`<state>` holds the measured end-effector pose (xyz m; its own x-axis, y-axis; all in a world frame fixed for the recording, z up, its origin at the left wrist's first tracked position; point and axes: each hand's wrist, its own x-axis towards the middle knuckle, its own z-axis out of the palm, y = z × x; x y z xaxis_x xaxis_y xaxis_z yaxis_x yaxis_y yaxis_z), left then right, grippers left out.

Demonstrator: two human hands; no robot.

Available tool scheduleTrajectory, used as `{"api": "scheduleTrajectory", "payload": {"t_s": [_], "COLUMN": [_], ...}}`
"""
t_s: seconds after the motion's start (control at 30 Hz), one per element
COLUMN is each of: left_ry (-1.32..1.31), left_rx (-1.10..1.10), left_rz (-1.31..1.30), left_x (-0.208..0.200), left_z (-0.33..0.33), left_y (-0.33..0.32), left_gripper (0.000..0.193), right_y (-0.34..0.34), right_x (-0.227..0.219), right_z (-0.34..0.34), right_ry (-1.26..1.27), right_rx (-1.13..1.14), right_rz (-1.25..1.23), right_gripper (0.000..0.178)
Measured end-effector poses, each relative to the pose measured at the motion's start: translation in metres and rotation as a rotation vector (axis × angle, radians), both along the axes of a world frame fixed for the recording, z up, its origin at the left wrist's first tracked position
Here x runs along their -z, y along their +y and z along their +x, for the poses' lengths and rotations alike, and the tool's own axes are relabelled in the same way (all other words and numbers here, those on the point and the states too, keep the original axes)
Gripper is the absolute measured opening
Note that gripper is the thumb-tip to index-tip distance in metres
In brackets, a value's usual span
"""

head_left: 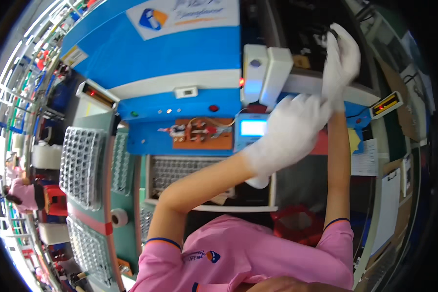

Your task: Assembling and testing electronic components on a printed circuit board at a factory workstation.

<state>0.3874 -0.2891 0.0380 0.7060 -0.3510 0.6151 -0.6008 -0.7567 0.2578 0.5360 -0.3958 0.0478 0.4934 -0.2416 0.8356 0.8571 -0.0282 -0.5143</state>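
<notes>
Clear trays (81, 165) stand at the left of the frame; an orange fixture (224, 142) sits at centre, beside a meter (253, 128) with a lit screen. Right of centre, the gloved left hand (291, 131) meets the right glove's cuff (337, 97); I cannot tell whether its blurred fingers grip. Upper right, small parts (305, 50) lie near the right hand (343, 61), fingers pointing upward, their hold unclear.

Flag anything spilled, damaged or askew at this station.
Nothing stands out as spilled or damaged. The yellow slip at right looks slanted, though fisheye bending makes that hard to judge. Small items on the dark surface near the right hand are too unclear to check.
</notes>
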Motion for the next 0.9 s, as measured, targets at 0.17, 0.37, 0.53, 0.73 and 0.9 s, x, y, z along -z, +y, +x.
{"api": "scheduleTrajectory", "payload": {"t_s": [0.17,0.37,0.53,0.73,0.9], "left_ry": [0.115,0.139,0.406,0.388,-0.250], "left_rx": [-0.392,-0.536,-0.303,-0.057,0.030], "left_rz": [-0.192,-0.071,-0.067,-0.861,-0.519], "left_x": [0.010,0.064,0.057,0.031,0.005], "left_z": [0.205,0.311,0.378,0.330,0.191], "left_y": [-0.110,-0.113,-0.101,-0.115,-0.093], "left_gripper": [0.035,0.032,0.025,0.032,0.048], "right_y": [-0.119,-0.117,-0.107,-0.129,-0.119], "right_x": [0.061,0.067,0.046,0.067,0.069], "right_z": [0.188,0.198,0.220,0.230,0.224], "right_ry": [0.014,0.328,0.449,0.471,0.468], "right_rx": [0.480,0.522,0.456,0.407,0.281], "right_rz": [-0.506,-0.551,-0.708,-0.769,-0.746], "right_gripper": [0.026,0.024,0.022,0.020,0.021]}}
